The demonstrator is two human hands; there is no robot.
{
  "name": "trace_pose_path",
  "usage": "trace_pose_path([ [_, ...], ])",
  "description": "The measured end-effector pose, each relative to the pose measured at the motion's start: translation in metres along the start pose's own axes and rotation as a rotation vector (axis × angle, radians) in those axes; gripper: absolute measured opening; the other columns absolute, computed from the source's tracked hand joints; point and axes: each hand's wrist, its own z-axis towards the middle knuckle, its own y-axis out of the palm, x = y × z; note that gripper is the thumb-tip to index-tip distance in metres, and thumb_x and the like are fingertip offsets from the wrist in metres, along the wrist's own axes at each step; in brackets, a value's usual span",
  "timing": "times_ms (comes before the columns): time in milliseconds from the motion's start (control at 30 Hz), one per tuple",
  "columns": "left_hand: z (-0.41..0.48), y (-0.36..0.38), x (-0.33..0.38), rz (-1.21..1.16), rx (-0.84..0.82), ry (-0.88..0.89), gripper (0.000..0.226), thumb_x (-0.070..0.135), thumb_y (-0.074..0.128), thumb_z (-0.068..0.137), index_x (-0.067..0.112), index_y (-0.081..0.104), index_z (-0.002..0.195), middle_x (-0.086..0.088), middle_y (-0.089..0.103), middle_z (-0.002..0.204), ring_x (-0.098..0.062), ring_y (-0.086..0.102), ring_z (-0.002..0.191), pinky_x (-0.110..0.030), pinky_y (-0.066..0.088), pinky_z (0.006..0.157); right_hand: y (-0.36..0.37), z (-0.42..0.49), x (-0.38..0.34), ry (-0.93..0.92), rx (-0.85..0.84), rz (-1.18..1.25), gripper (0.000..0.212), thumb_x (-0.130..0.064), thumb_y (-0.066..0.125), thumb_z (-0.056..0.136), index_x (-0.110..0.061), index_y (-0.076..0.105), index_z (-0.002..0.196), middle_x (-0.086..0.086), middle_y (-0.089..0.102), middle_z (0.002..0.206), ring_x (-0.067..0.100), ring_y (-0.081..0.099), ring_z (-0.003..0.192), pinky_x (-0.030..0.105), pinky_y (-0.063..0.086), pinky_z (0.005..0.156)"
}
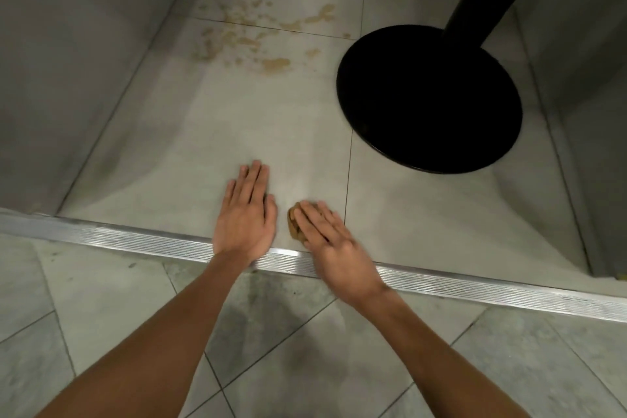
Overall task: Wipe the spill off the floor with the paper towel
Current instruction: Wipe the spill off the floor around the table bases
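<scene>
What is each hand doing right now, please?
Left hand: open, flat on the floor.
Right hand: open, straight fingers pressing the crumpled paper towel.

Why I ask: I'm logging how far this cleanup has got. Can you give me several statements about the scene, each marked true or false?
1. The right hand rests on a brown wad of paper towel. True.
2. The spill is fully wiped away. False: tan splotches lie on the floor beyond both hands.
3. The left hand lies flat on the floor and holds nothing. True.
4. The paper towel sits on top of the spill. False: it lies close to the metal threshold strip, well apart from the spill.
5. The black round base stands to the left of the spill. False: it stands to the right of it.
</scene>
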Motion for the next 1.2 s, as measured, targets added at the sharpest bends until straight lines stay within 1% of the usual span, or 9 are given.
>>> trace_pose_path([
  [133,0.002,0.000,0.001,-0.011,-0.004,-0.006,0.063,0.031,0.032,0.114,0.015,0.020,0.174,-0.002,0.016,0.183,-0.021,0.009,0.171,-0.046,0.010,0.139,-0.003,0.055,0.000,0.156,-0.047,0.050,0.082,0.006,0.046,0.104,-0.016,0.010,0.175,0.006,-0.002,0.183,0.028,-0.009,0.169,0.045,0.003,0.138],
  [233,0.002,0.000,-0.002,0.010,-0.004,0.001,0.063,0.033,0.027,0.115,0.016,0.015,0.175,0.000,0.010,0.184,-0.019,0.004,0.171,-0.045,0.009,0.139,0.005,0.075,-0.022,0.280,0.024,0.091,0.076,0.002,0.045,0.110,-0.016,0.010,0.175,0.008,-0.002,0.183,0.027,-0.009,0.169,0.045,0.001,0.138],
  [367,0.001,0.001,-0.005,0.006,-0.002,0.018,0.062,0.032,0.022,0.117,0.016,0.011,0.176,0.000,0.006,0.185,-0.020,0.000,0.171,-0.046,0.009,0.139,0.004,0.060,-0.036,0.169,0.108,0.138,0.055,-0.014,0.045,0.118,-0.009,0.031,0.170,0.008,0.024,0.179,0.023,0.014,0.169,0.042,0.015,0.138],
  [500,0.004,0.003,-0.008,-0.007,-0.007,0.024,0.062,0.034,0.014,0.117,0.018,0.004,0.176,0.002,0.000,0.185,-0.018,-0.006,0.171,-0.045,0.009,0.139,-0.022,0.063,-0.020,0.293,0.145,0.316,0.042,-0.021,0.053,0.116,-0.015,0.059,0.157,0.004,0.053,0.165,0.013,0.051,0.149,0.014,0.028,0.126],
  [633,0.004,0.002,-0.009,-0.004,-0.012,0.029,0.061,0.034,0.014,0.118,0.017,0.003,0.176,0.001,0.001,0.185,-0.019,-0.005,0.171,-0.045,0.008,0.139,-0.051,0.073,-0.005,0.589,0.218,0.331,0.036,-0.028,0.058,0.112,-0.023,0.069,0.146,0.004,0.077,0.133,0.017,0.076,0.111,0.022,0.056,0.101],
  [800,0.004,-0.009,-0.005,-0.073,-0.023,0.010,0.059,0.030,0.024,0.118,0.019,0.015,0.175,0.003,0.012,0.184,-0.017,0.002,0.171,-0.043,0.009,0.139,-0.057,0.095,-0.020,0.525,-0.090,0.133,0.054,-0.063,0.065,0.099,-0.036,0.063,0.146,0.000,0.070,0.136,0.025,0.069,0.121,0.047,0.061,0.100],
  [900,0.009,-0.018,-0.003,-0.140,0.049,-0.020,0.051,0.018,0.044,0.113,0.018,0.045,0.164,0.000,0.042,0.173,-0.021,0.034,0.162,-0.043,0.027,0.133,-0.044,0.109,-0.025,0.470,-0.217,0.072,0.049,-0.053,0.071,0.096,-0.036,0.059,0.141,0.000,0.061,0.138,0.027,0.061,0.125,0.046,0.058,0.097],
  [1033,0.057,-0.034,-0.014,-0.201,0.117,-0.060,0.034,0.009,0.057,0.103,0.018,0.071,0.133,-0.003,0.070,0.134,-0.030,0.061,0.123,-0.043,0.044,0.110,-0.045,0.144,0.002,0.587,-0.221,0.328,0.029,-0.043,0.076,0.095,-0.031,0.070,0.121,-0.006,0.073,0.117,0.018,0.068,0.110,0.035,0.056,0.097],
  [1200,0.134,-0.054,-0.022,-0.303,0.183,-0.090,0.036,0.013,0.050,0.101,0.011,0.075,0.127,-0.011,0.074,0.123,-0.038,0.063,0.116,-0.048,0.054,0.101,-0.078,0.188,0.035,0.773,0.036,0.924,0.017,-0.027,0.077,0.101,-0.013,0.069,0.104,0.003,0.078,0.097,0.021,0.076,0.088,0.045,0.065,0.081],
])
